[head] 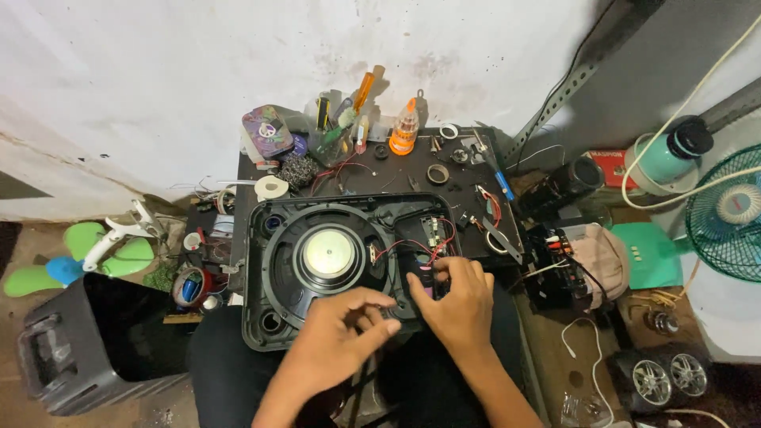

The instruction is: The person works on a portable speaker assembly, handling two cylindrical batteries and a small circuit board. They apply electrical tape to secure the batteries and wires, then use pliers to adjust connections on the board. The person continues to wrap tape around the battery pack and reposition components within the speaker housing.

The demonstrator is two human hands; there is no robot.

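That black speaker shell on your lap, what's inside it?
Inside the black speaker shell: a round speaker driver, red and black wires and a small circuit board. The left hand and right hand cover the lower right corner.

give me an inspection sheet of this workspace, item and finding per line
surface: small dark table against a white wall, crowded
job's things: black speaker panel lying face down, round driver magnet up, small circuit board with red wires
clutter: orange screwdriver, orange bottle, tape roll, steel wool
hands: left hand pinching a small dark part; right hand, fingers in the panel's wiring
cables: white cord at right
surroundings: green fan, black speaker box on the floor
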